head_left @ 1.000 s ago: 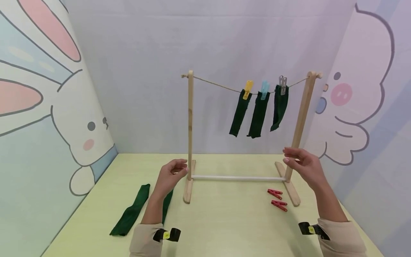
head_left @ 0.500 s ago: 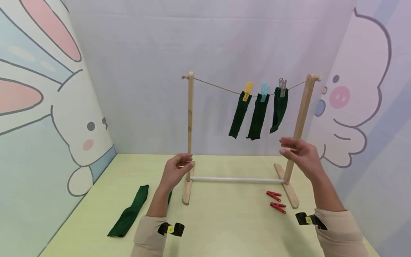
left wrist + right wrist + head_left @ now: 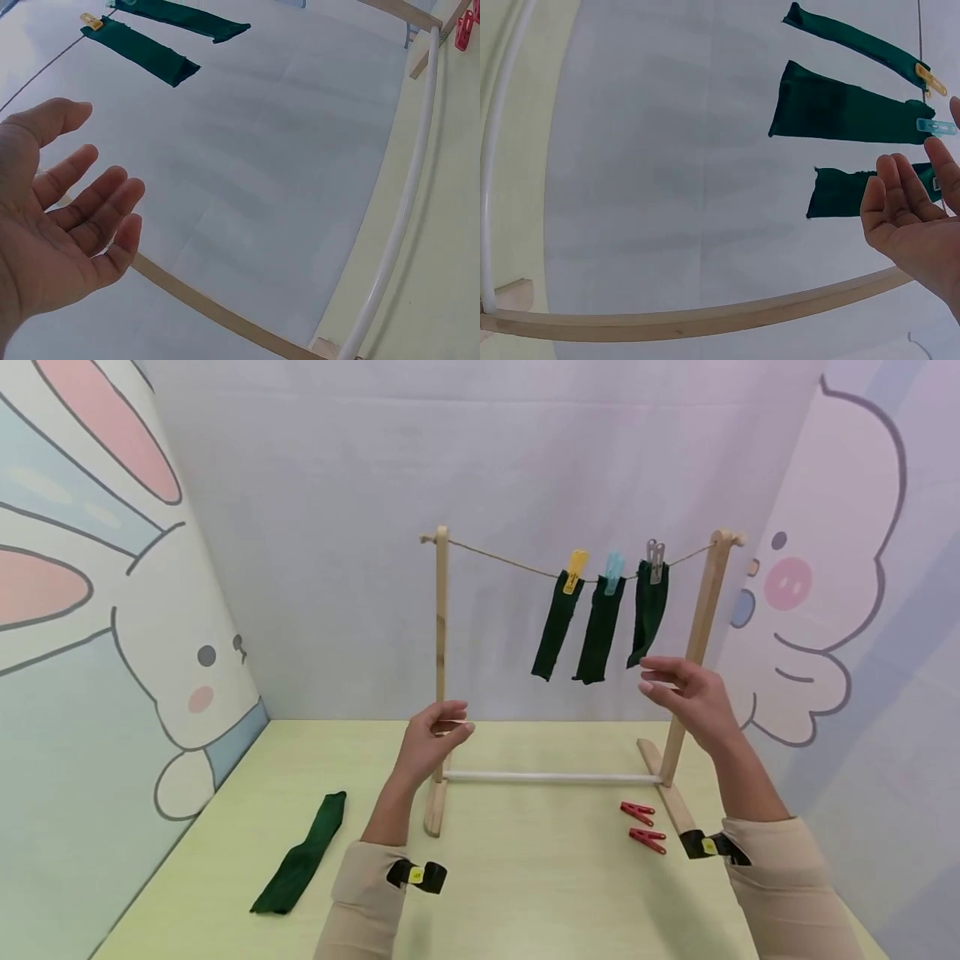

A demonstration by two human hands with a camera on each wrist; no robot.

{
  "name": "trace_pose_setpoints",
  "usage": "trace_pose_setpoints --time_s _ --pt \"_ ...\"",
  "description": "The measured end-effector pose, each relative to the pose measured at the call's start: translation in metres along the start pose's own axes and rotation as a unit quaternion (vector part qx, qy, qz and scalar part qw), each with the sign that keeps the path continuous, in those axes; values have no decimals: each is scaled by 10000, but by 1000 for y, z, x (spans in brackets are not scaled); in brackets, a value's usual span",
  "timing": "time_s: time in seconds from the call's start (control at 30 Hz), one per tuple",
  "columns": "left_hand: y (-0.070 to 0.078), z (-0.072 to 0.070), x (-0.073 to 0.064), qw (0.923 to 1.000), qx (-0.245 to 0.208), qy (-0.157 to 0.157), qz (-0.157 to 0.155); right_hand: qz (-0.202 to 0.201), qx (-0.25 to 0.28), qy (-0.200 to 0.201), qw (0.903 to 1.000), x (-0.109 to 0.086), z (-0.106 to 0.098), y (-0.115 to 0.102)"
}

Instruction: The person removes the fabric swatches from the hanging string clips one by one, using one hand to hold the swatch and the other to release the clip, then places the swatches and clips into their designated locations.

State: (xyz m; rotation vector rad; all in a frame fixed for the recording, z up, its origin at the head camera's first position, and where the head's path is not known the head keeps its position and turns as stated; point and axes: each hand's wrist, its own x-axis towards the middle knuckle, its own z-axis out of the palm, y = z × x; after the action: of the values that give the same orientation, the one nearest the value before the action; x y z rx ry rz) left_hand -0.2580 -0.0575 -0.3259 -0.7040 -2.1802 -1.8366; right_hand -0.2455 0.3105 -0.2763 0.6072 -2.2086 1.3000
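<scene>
My left hand [image 3: 429, 745] hovers in front of the left post of a small wooden clothesline rack [image 3: 441, 635], its fingers loosely bent and holding nothing. On the other side my right hand [image 3: 696, 700] is raised near the right post, just below a green sock-like cloth [image 3: 649, 606], likewise without anything in it. That cloth hangs from the cord by a grey clothespin [image 3: 656, 564]. A blue clothespin [image 3: 613, 575] holds the middle cloth [image 3: 840, 109], and a yellow clothespin [image 3: 575, 572] the leftmost cloth [image 3: 142, 49].
Two red clothespins [image 3: 647, 839] lie on the table [image 3: 525, 877] near the rack's right foot. Another green cloth [image 3: 302, 856] lies at the left. A white rod [image 3: 551, 777] joins the posts at the bottom. Cartoon-printed walls stand at both sides.
Both hands have risen; the left has also moved right, and the right has moved slightly left. A second green cloth on the table is now hidden behind the left arm.
</scene>
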Motion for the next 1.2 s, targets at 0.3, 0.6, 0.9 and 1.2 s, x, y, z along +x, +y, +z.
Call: trace_pose_setpoints --time_s 0.3,0.6,0.9,1.2 --pt "6 9 12 9992 228 -335 50 -323 140 -143 9993 23 7 -8" --pt "14 15 27 9985 275 -452 121 -356 -256 -106 9990 42 14 -13" --pt "-9 27 55 9983 186 -330 454 -341 -487 -136 9981 59 16 -23" --pt "-4 40 72 9988 34 -301 376 -433 -385 -167 9982 78 16 -40"
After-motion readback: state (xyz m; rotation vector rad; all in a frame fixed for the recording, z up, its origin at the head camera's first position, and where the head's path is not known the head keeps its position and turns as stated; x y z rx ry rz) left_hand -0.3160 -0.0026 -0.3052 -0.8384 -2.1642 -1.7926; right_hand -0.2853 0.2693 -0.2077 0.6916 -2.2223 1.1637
